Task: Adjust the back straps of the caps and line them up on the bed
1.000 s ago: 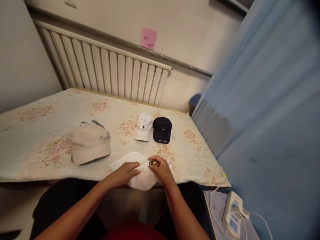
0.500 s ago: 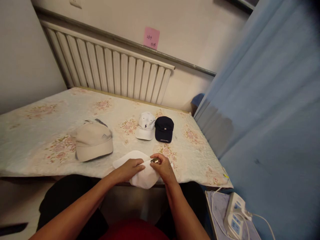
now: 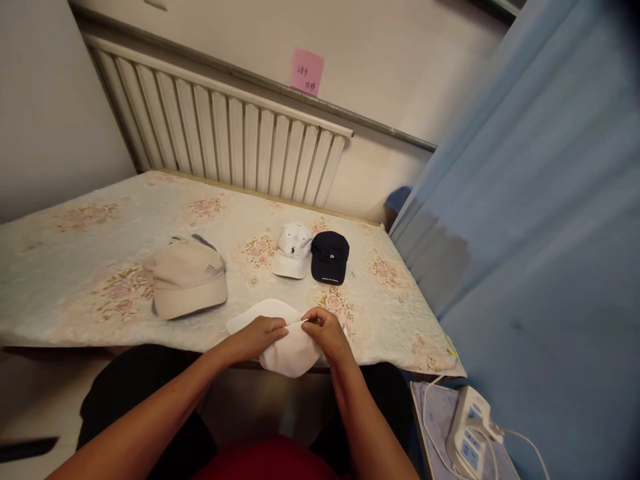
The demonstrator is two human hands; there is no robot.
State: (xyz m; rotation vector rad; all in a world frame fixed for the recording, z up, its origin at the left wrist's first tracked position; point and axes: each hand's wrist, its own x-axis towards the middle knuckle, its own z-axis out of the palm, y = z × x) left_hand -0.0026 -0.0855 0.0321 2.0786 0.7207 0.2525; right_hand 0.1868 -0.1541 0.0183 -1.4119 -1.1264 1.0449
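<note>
A white cap (image 3: 287, 352) lies at the near edge of the table, its crown hanging over the edge towards me. My left hand (image 3: 257, 335) grips the cap's rear fabric with bent fingers. My right hand (image 3: 327, 333) pinches the cap's back strap just beside it, fingertips nearly touching the left hand's. The strap's small metal buckle is hidden under my right fingers.
A beige cap (image 3: 189, 279) sits to the left on the floral tablecloth (image 3: 75, 267). A small white cap (image 3: 293, 250) and a dark navy cap (image 3: 330, 257) lie side by side further back. A radiator (image 3: 225, 140) lines the wall; a blue curtain (image 3: 540, 220) hangs at right. A white power strip (image 3: 467, 433) lies lower right.
My right fingers have closed over the small metal buckle that showed earlier. Both hands have crept slightly away from me with the white cap; the view has shifted a little.
</note>
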